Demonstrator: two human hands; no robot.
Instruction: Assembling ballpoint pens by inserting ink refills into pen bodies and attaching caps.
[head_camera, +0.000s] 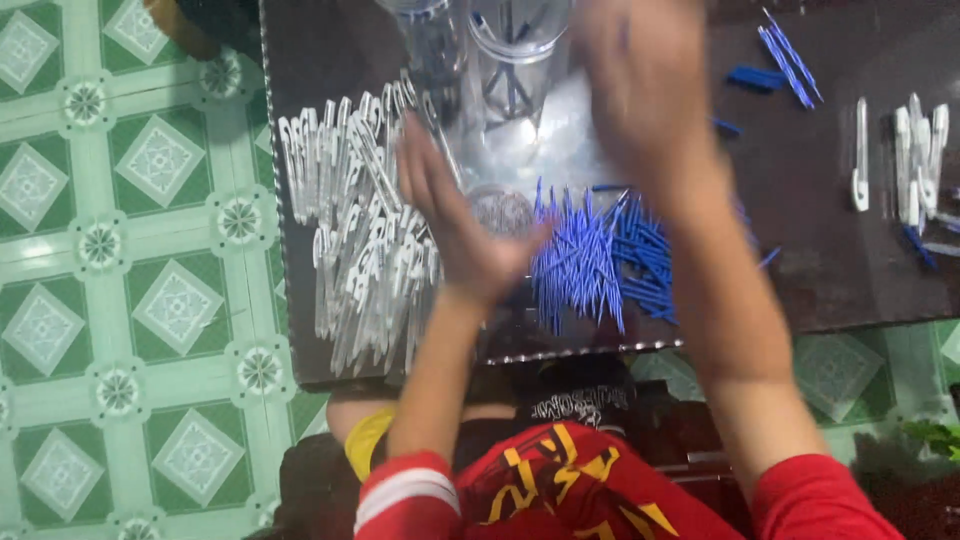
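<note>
Fingers: left hand (462, 228) spread | right hand (645, 85) blurred, can't tell | blue refills (590, 258) thin, heaped

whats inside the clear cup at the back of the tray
The clear cup holds a few thin blue sticks standing upright, seen through its wall. Its right side is covered by the blurred right hand, so the full count cannot be seen.

pen caps (360, 230) left on tray (290, 330), refills (600, 260) right, cups (510, 50) behind
</note>
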